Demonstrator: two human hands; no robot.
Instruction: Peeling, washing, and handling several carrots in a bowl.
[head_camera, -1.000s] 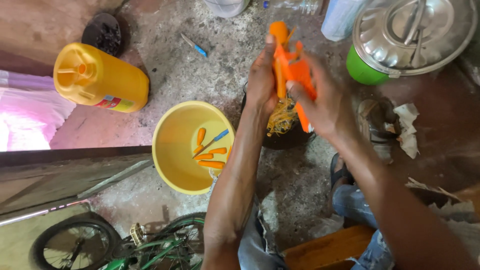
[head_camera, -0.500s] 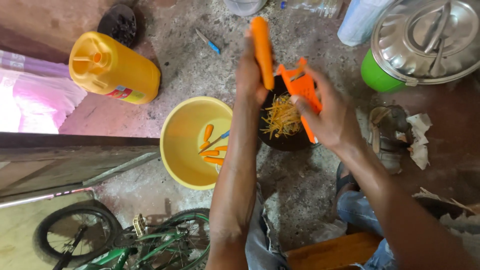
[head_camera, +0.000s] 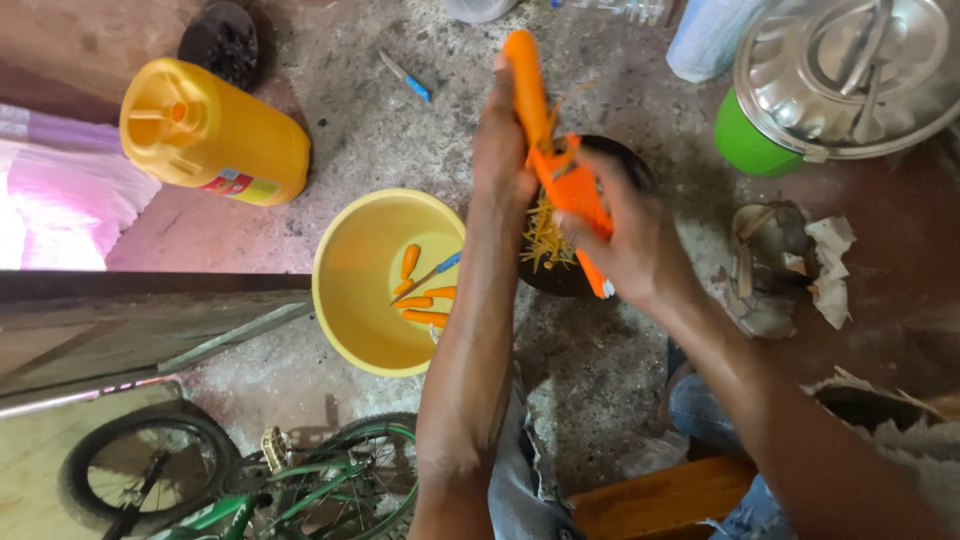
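Since the earlier frame, carrot (head_camera: 527, 85) and orange grater (head_camera: 578, 200) have shifted little. Right of the yellow bowl (head_camera: 350, 290), left hand (head_camera: 500, 150) clasps the carrot; right hand (head_camera: 625, 240) grips the grater over the dark bowl (head_camera: 560, 280) of shreds.

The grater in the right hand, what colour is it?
Orange, like the carrot. The grater shows best in the head view, above the dark bowl.

Orange against yellow on a grey floor

An orange carrot (head_camera: 527, 85) meets an orange grater (head_camera: 575, 195) over pale orange shreds (head_camera: 545, 240) in a dark bowl (head_camera: 560, 280); the basin (head_camera: 350, 290) and jug (head_camera: 215, 135) are yellow, the small knife's (head_camera: 405, 76) handle blue, the pot (head_camera: 745, 140) green under a silvery lid (head_camera: 850, 70).
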